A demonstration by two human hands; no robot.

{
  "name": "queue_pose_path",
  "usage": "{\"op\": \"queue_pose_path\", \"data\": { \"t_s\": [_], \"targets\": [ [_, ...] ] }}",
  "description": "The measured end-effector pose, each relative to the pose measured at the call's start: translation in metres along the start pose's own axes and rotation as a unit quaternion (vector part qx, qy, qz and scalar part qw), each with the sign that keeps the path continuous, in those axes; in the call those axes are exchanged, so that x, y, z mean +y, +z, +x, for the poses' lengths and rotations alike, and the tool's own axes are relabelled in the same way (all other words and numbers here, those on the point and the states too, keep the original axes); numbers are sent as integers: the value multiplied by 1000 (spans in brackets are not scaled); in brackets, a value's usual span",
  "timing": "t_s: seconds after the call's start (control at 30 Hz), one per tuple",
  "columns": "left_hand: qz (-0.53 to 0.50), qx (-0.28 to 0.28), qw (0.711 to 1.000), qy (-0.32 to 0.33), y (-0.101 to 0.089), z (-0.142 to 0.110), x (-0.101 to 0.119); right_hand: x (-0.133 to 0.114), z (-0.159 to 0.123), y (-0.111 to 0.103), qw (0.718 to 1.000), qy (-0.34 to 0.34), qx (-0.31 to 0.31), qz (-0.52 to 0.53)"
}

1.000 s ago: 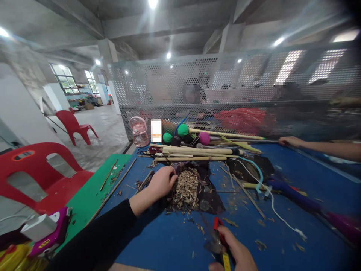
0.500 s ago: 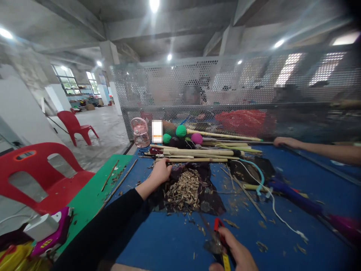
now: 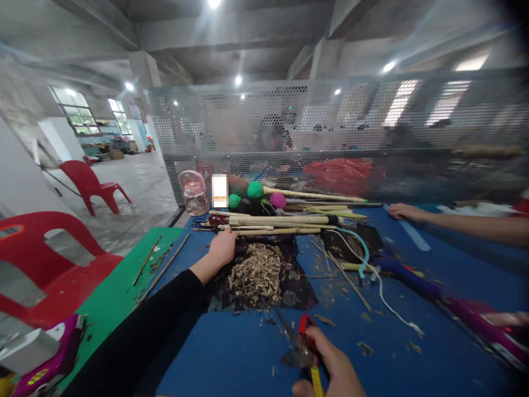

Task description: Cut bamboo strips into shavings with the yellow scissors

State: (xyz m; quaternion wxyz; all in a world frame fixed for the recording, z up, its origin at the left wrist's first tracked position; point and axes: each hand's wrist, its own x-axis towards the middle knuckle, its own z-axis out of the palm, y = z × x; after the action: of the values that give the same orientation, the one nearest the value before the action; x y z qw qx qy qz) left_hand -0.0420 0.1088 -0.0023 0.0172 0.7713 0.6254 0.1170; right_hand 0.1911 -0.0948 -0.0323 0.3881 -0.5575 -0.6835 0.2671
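Note:
My left hand (image 3: 223, 247) reaches forward, its fingers closed at the left end of a bamboo stick (image 3: 285, 232). Part of the grip is hidden behind the hand. Low in front, my right hand (image 3: 336, 364) holds pruning shears (image 3: 303, 353) with red and yellow handles, their dark blades spread apart and pointing forward. Between the hands, a heap of short cut plant pieces (image 3: 262, 270) lies on a dark cloth (image 3: 297, 286). More pale bamboo sticks (image 3: 281, 220) lie in a bundle just beyond the left hand.
Another person's hand (image 3: 407, 212) rests on the blue tabletop (image 3: 231, 353) at the right. A purple-wrapped pole (image 3: 417, 284) slants across that side, near a white cord (image 3: 386, 300). Green balls (image 3: 255, 189) and a pink bottle (image 3: 195, 193) stand before a perforated metal screen (image 3: 231, 121).
The view has shifted slightly to the right. Both of my hands keep about the same places over the table. The other person's hand has let the long grey strip shift, and it now looks shorter.

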Motion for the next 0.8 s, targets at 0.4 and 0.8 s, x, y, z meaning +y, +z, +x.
{"op": "queue_pose_path", "data": {
  "t_s": [0.4,0.8],
  "targets": [
    [-151,152,956,199,-29,-33,50,25,43,-63,951,126,90,-268],
    [-95,34,959,267,-4,-44,101,70,84,-92,935,161,93,-302]
  ]
}}
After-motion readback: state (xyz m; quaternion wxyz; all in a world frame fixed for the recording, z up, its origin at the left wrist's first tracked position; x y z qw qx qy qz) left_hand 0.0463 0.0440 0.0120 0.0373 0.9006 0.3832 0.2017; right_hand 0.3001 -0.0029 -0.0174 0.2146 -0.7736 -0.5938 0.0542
